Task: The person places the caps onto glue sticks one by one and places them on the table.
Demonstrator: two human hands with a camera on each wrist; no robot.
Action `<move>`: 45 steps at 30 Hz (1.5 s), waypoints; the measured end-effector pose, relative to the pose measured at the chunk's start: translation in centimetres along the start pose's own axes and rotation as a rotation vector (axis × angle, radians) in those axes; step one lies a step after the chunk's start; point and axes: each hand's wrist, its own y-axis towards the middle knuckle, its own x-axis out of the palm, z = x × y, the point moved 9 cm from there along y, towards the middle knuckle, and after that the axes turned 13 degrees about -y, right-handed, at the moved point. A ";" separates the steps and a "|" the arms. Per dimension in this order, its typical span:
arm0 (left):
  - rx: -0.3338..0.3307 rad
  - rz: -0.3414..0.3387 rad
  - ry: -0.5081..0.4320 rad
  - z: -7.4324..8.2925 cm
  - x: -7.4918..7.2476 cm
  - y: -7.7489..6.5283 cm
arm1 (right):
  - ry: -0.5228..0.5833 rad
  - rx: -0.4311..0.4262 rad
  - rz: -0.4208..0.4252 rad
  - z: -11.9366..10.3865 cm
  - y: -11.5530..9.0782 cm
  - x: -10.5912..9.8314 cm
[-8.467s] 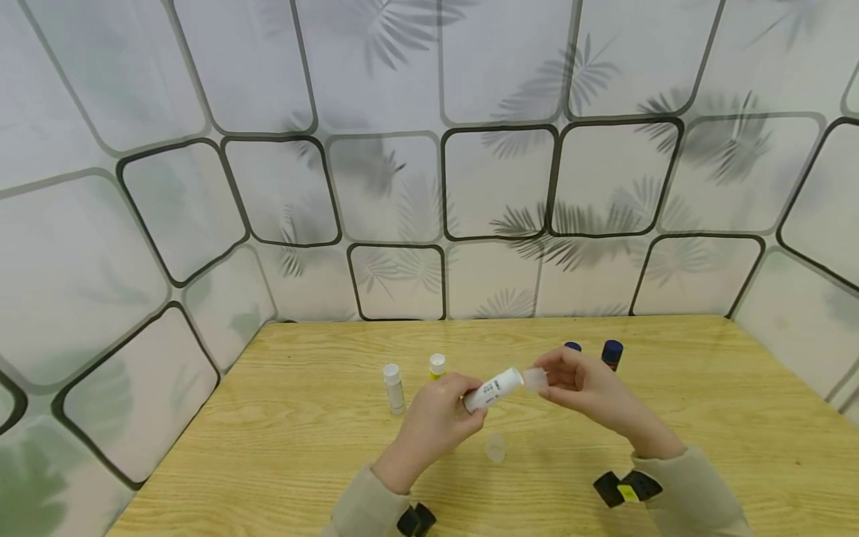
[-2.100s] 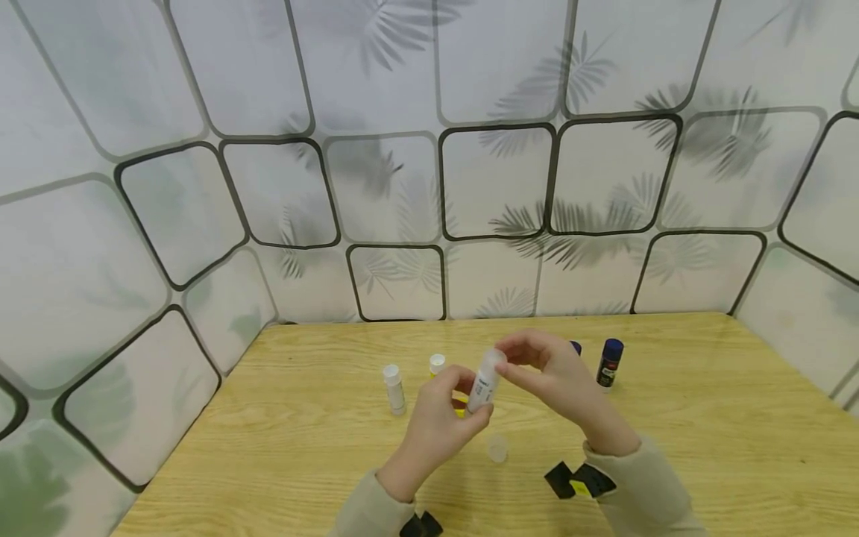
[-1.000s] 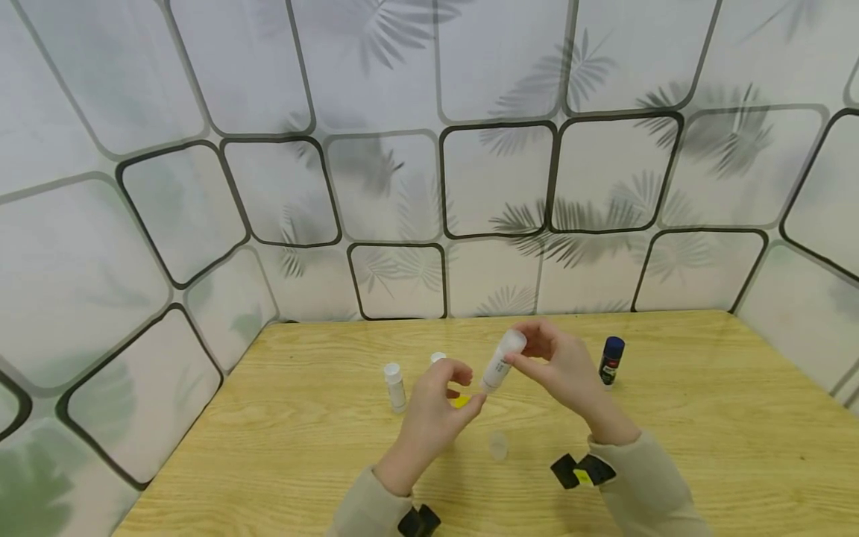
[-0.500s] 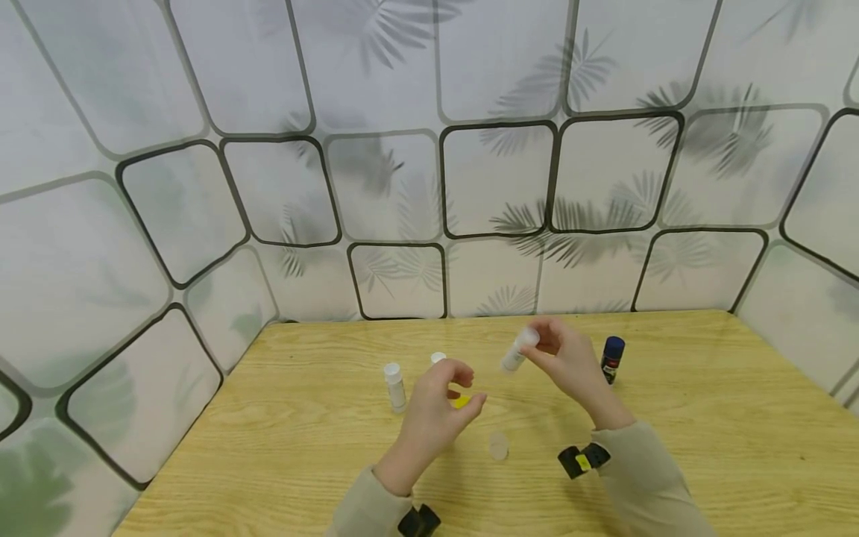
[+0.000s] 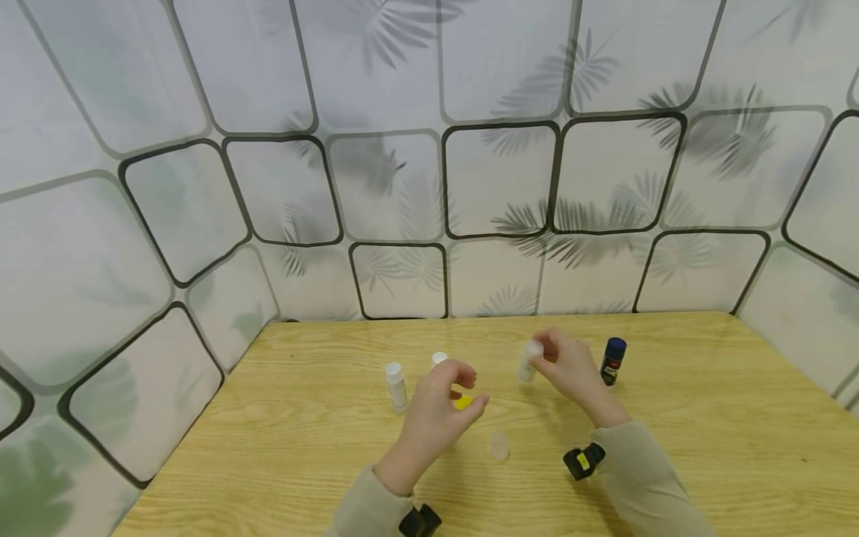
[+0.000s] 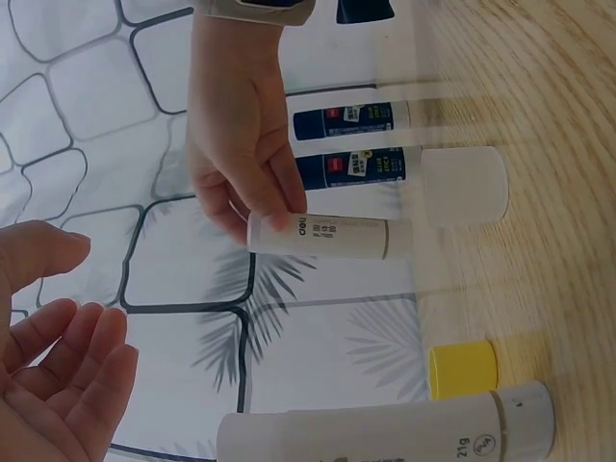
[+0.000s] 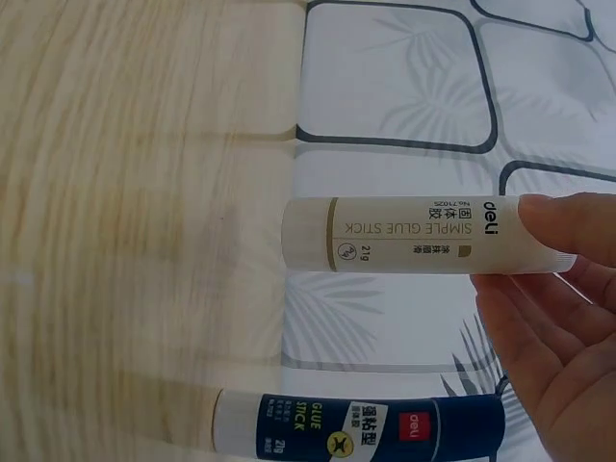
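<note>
My right hand (image 5: pixel 570 365) grips a white glue stick (image 7: pixel 404 236) by its capped top end, thumb on one side and fingers on the other. The stick is nearly upright, its base low over the table. My left hand (image 5: pixel 439 406) hovers in front of a yellow piece (image 5: pixel 463 402), fingers loosely curved with nothing between them. A small translucent cap (image 5: pixel 499 445) rests on the table to the right of my left hand. Beside the held stick stands a blue glue stick (image 7: pixel 385 425); the left wrist view shows a second blue glue stick (image 6: pixel 346 119).
A white glue stick (image 5: pixel 396 387) stands left of my left hand. A white cap (image 5: pixel 439 358) shows behind that hand, its body mostly hidden. The wooden table (image 5: pixel 268 462) meets a patterned curtain (image 5: pixel 396 283) at the back and sides.
The left hand has let go of the white glue stick, now capped. My right hand has carried it rightward, then lowered and straightened it toward the blue glue sticks. The left hand stays in place.
</note>
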 end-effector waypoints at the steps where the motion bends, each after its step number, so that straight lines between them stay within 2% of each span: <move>1: -0.001 -0.001 0.001 0.0 0.0 0.0 | -0.009 0.003 -0.008 0.1 0.0 0.1; 9: 0.000 -0.007 0.001 0.0 0.1 0.0 | -0.030 0.006 -0.046 0.4 -0.1 0.6; 17: -0.004 -0.011 -0.003 0.0 0.2 0.1 | -0.047 0.002 -0.048 1.0 0.0 1.0; 31: -0.025 -0.031 -0.006 -0.1 0.4 0.1 | -0.031 0.028 -0.045 1.6 0.2 1.4; 45: -0.010 -0.036 -0.008 -0.2 0.5 0.1 | -0.015 0.034 -0.072 1.9 0.3 2.0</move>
